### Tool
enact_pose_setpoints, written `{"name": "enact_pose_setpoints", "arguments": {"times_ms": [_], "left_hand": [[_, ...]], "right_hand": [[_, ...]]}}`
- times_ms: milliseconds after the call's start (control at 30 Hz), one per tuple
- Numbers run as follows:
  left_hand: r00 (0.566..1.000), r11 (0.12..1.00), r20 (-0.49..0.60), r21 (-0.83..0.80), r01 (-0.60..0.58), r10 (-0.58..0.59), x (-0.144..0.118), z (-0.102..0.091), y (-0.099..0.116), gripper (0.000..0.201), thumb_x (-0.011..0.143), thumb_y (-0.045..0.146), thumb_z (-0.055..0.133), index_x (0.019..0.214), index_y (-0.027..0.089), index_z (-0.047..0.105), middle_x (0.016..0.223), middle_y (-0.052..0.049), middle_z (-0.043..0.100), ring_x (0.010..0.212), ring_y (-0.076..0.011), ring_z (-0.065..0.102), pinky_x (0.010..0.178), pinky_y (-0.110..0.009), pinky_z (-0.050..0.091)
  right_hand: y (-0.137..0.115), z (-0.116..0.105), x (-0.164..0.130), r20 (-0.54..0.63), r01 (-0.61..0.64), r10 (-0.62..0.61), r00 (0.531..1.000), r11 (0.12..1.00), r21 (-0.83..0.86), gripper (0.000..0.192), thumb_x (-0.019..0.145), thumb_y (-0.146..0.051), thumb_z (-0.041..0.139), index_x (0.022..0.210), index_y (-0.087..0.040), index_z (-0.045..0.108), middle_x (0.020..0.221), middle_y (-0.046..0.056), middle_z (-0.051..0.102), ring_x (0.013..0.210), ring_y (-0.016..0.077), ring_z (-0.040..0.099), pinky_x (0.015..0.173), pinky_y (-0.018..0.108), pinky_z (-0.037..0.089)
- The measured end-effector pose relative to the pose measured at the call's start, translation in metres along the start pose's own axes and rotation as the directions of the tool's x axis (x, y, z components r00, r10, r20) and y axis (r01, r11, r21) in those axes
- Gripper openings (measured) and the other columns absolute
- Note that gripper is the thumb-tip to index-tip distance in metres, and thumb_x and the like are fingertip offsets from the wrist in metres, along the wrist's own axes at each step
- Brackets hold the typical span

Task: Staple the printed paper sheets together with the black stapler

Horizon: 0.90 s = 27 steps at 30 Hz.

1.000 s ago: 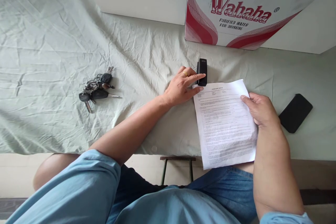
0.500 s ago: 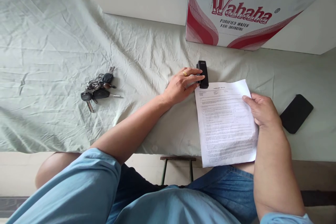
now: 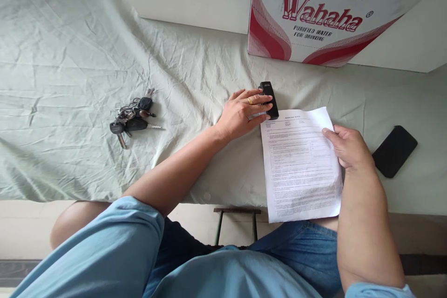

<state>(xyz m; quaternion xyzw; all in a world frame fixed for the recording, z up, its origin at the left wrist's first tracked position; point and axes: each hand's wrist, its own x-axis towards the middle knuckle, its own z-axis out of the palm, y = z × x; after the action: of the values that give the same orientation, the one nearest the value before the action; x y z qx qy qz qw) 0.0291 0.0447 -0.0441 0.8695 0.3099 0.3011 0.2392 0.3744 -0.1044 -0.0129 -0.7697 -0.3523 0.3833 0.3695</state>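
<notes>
A small black stapler (image 3: 271, 98) lies on the pale green cloth (image 3: 77, 70) at the top left corner of a printed sheet of paper (image 3: 300, 163). My left hand (image 3: 242, 114), with a ring on one finger, has its fingers wrapped on the stapler's left side. My right hand (image 3: 345, 146) pinches the paper's right edge; the sheet's lower part hangs past the table edge over my lap.
A bunch of keys (image 3: 131, 118) lies left of my left arm. A black phone (image 3: 394, 150) rests at the right. A red and white Wahaha water carton (image 3: 324, 14) stands at the back against a white wall.
My left hand's fingers have closed around the stapler, which has turned slightly, its far end swinging left. The paper and my right hand have barely moved.
</notes>
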Motion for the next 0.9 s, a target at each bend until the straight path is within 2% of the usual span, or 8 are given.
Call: {"name": "enact_pose_setpoints", "arguments": {"times_ms": [200, 300, 400, 500, 600, 700, 800, 900], "left_hand": [[0.995, 0.995, 0.034, 0.037, 0.095, -0.097, 0.000, -0.002, 0.012, 0.030, 0.112, 0.040, 0.077, 0.140, 0.036, 0.089, 0.160, -0.003, 0.082, 0.166, -0.0344, 0.065, 0.148, -0.073, 0.031], [0.999, 0.998, 0.001, -0.040, 0.039, -0.039, 0.001, 0.003, 0.002, 0.031, 0.116, 0.038, 0.069, 0.139, 0.033, 0.089, 0.157, -0.007, 0.084, 0.159, -0.0327, 0.071, 0.143, -0.068, 0.043], [0.997, 0.966, -0.040, -0.251, -0.069, 0.061, 0.003, 0.005, -0.011, 0.037, 0.119, 0.043, 0.063, 0.139, 0.027, 0.090, 0.159, -0.013, 0.082, 0.151, -0.0286, 0.077, 0.131, -0.053, 0.059], [1.000, 0.887, -0.026, -0.461, -0.015, 0.004, 0.003, 0.002, -0.016, 0.051, 0.115, 0.061, 0.069, 0.147, 0.025, 0.086, 0.159, -0.016, 0.081, 0.137, -0.0277, 0.084, 0.121, -0.044, 0.066], [0.983, 0.767, 0.002, -0.625, 0.143, -0.181, 0.002, -0.005, -0.013, 0.066, 0.106, 0.075, 0.077, 0.147, 0.025, 0.085, 0.145, -0.015, 0.087, 0.103, -0.0211, 0.086, 0.096, -0.035, 0.067], [0.952, 0.644, 0.009, -0.735, 0.215, -0.307, 0.004, -0.011, -0.008, 0.070, 0.105, 0.087, 0.067, 0.111, 0.022, 0.092, 0.105, -0.010, 0.089, 0.074, -0.0147, 0.070, 0.068, -0.031, 0.053], [0.956, 0.608, 0.110, -0.750, 0.259, -0.272, 0.005, -0.018, -0.002, 0.081, 0.103, 0.094, 0.059, 0.085, 0.020, 0.086, 0.075, -0.006, 0.074, 0.062, -0.0138, 0.053, 0.061, -0.034, 0.041], [0.951, 0.676, 0.231, -0.669, 0.308, -0.205, 0.006, -0.023, 0.002, 0.071, 0.092, 0.087, 0.082, 0.075, 0.018, 0.078, 0.068, -0.002, 0.063, 0.065, -0.0131, 0.050, 0.064, -0.034, 0.038]], "right_hand": [[-0.019, 0.004, -0.012, 0.101, -0.035, 0.019, 0.995, 0.986, 0.162, 0.058, 0.061, -0.073, 0.110, 0.093, -0.030, 0.087, 0.088, 0.004, 0.090, 0.082, 0.0317, 0.086, 0.083, 0.048, 0.074], [-0.025, 0.000, -0.018, 0.183, -0.060, 0.031, 0.983, 0.986, 0.156, 0.059, 0.060, -0.075, 0.111, 0.089, -0.029, 0.088, 0.089, 0.004, 0.091, 0.088, 0.0331, 0.088, 0.090, 0.049, 0.075], [-0.024, -0.012, -0.025, 0.288, -0.054, 0.019, 0.957, 0.992, 0.112, 0.053, 0.065, -0.072, 0.110, 0.084, -0.028, 0.088, 0.090, 0.005, 0.091, 0.093, 0.0328, 0.090, 0.096, 0.047, 0.075], [-0.017, -0.023, -0.030, 0.354, -0.033, -0.004, 0.935, 0.995, 0.098, 0.048, 0.062, -0.066, 0.113, 0.079, -0.030, 0.087, 0.083, 0.004, 0.089, 0.094, 0.0353, 0.090, 0.094, 0.050, 0.076], [-0.013, -0.019, -0.030, 0.282, 0.025, -0.083, 0.956, 0.979, 0.203, 0.047, 0.058, -0.066, 0.115, 0.079, -0.034, 0.087, 0.081, 0.005, 0.088, 0.095, 0.0402, 0.090, 0.086, 0.056, 0.078], [-0.018, 0.000, -0.023, 0.092, 0.123, -0.161, 0.983, 0.936, 0.329, 0.045, 0.062, -0.068, 0.112, 0.082, -0.036, 0.087, 0.094, 0.006, 0.092, 0.101, 0.0400, 0.090, 0.092, 0.060, 0.078], [-0.025, 0.019, -0.015, -0.003, 0.150, -0.161, 0.987, 0.916, 0.371, 0.051, 0.058, -0.066, 0.114, 0.086, -0.034, 0.088, 0.100, 0.003, 0.094, 0.103, 0.0369, 0.090, 0.104, 0.059, 0.076], [-0.025, 0.026, -0.011, -0.020, 0.161, -0.165, 0.986, 0.914, 0.372, 0.053, 0.057, -0.066, 0.114, 0.087, -0.031, 0.088, 0.097, 0.003, 0.093, 0.104, 0.0365, 0.090, 0.107, 0.060, 0.074]]}}
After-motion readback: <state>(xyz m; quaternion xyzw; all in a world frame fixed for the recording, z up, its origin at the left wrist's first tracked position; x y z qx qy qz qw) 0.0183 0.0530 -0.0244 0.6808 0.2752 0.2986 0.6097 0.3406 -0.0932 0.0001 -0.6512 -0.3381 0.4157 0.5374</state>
